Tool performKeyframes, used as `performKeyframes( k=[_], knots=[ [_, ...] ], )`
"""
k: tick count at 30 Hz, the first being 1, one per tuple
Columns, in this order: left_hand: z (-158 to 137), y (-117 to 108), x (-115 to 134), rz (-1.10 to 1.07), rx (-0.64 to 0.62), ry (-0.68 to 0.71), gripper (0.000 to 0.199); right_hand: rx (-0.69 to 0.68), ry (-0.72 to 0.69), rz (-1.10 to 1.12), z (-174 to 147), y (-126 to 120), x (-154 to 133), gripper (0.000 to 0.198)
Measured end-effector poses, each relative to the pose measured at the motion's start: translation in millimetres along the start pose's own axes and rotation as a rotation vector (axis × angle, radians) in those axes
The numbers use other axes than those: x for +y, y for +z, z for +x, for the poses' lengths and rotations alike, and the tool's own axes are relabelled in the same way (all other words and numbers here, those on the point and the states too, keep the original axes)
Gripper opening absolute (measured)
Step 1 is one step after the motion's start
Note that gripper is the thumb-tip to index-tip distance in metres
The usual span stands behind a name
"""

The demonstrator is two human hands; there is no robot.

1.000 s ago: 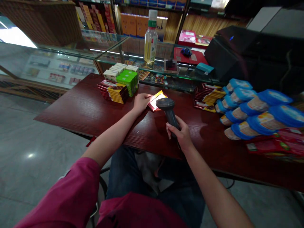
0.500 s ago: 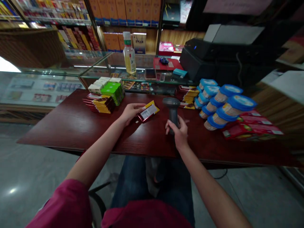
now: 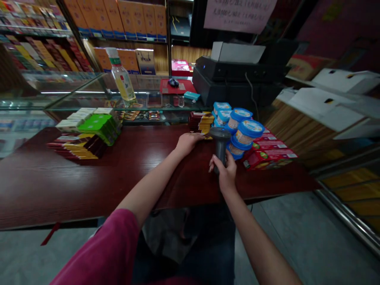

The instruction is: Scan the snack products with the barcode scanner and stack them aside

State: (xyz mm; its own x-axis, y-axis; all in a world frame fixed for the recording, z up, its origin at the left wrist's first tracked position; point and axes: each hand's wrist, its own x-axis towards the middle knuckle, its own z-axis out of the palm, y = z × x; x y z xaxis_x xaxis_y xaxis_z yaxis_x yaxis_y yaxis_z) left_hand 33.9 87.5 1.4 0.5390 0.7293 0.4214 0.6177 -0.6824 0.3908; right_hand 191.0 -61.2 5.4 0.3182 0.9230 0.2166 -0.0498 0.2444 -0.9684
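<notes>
My right hand (image 3: 227, 172) is wrapped round the handle of a dark grey barcode scanner (image 3: 220, 148), held upright over the table. My left hand (image 3: 187, 143) reaches across to the right-hand stack of red and yellow packets (image 3: 200, 122). Its fingers are closed on the edge of a flat packet (image 3: 209, 137) low at the front of that stack; the scanner head partly hides this spot. Just behind the scanner stand blue-lidded tubs (image 3: 249, 132), piled up.
Left on the dark red table (image 3: 142, 166) are another packet stack (image 3: 78, 146), green boxes (image 3: 101, 126) and white boxes (image 3: 74, 118). Red boxes (image 3: 270, 152) lie right of the tubs. Behind, a glass counter carries a bottle (image 3: 123, 81) and a black machine (image 3: 231, 79).
My left hand has carried a packet from the table's middle to the right-hand stack. The view has turned right. My right hand still grips the scanner.
</notes>
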Motion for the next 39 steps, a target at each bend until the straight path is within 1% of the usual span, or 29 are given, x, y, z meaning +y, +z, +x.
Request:
performKeyframes(
  k=[2,4,7,9,12,14,16,18,20,22,24,26,27,28,29,31,33,36,39],
  knots=[
    [8,9,-8,0.012,-0.074,0.059,0.050,-0.012,0.012,0.000,1,2,0,0.042],
    [13,13,-15,0.032,-0.111,0.093,0.057,-0.026,0.022,0.001,2,3,0,0.045],
    [17,17,-19,0.072,-0.150,0.113,0.061,-0.044,0.034,0.004,4,1,1,0.044],
    [16,16,-16,0.089,-0.133,0.107,0.061,-0.057,0.037,0.014,5,0,2,0.042],
    [3,7,-7,0.104,-0.039,0.106,0.060,-0.094,0.021,0.024,3,-1,2,0.040],
    [-17,-7,-5,0.124,0.016,0.129,0.061,-0.116,0.006,0.023,1,-1,1,0.041],
    [-50,-31,-9,0.167,0.049,0.152,0.063,-0.151,0.017,0.020,-1,0,-2,0.043],
    [-92,-62,-22,0.232,0.090,0.146,0.066,-0.213,0.067,0.023,-4,4,-6,0.045],
    [-140,-98,-40,0.307,0.153,0.115,0.066,-0.278,0.137,0.047,-5,13,-9,0.044],
    [-189,-135,-60,0.381,0.250,0.035,0.062,-0.348,0.196,0.094,-6,29,-11,0.041],
    [-234,-169,-78,0.459,0.405,-0.100,0.057,-0.424,0.239,0.148,-7,52,-12,0.036],
    [-270,-197,-94,0.530,0.564,-0.256,0.056,-0.509,0.284,0.194,-10,79,-14,0.033],
    [-284,-207,-101,0.558,0.620,-0.328,0.058,-0.552,0.308,0.216,-12,93,-15,0.032],
    [-295,-216,-107,0.577,0.649,-0.390,0.060,-0.596,0.332,0.238,-15,106,-16,0.032],
    [-303,-222,-112,0.586,0.647,-0.440,0.063,-0.637,0.352,0.258,-18,119,-16,0.032],
    [-310,-228,-121,0.576,0.591,-0.502,0.066,-0.711,0.380,0.284,-24,140,-14,0.031],
    [-311,-228,-126,0.558,0.544,-0.521,0.064,-0.773,0.399,0.276,-29,153,-11,0.027],
    [-310,-226,-125,0.548,0.569,-0.480,0.048,-0.813,0.411,0.249,-34,158,-6,0.025],
    [-310,-223,-111,0.503,0.607,-0.377,0.032,-0.806,0.411,0.257,-36,152,-7,0.024]
  ],
)
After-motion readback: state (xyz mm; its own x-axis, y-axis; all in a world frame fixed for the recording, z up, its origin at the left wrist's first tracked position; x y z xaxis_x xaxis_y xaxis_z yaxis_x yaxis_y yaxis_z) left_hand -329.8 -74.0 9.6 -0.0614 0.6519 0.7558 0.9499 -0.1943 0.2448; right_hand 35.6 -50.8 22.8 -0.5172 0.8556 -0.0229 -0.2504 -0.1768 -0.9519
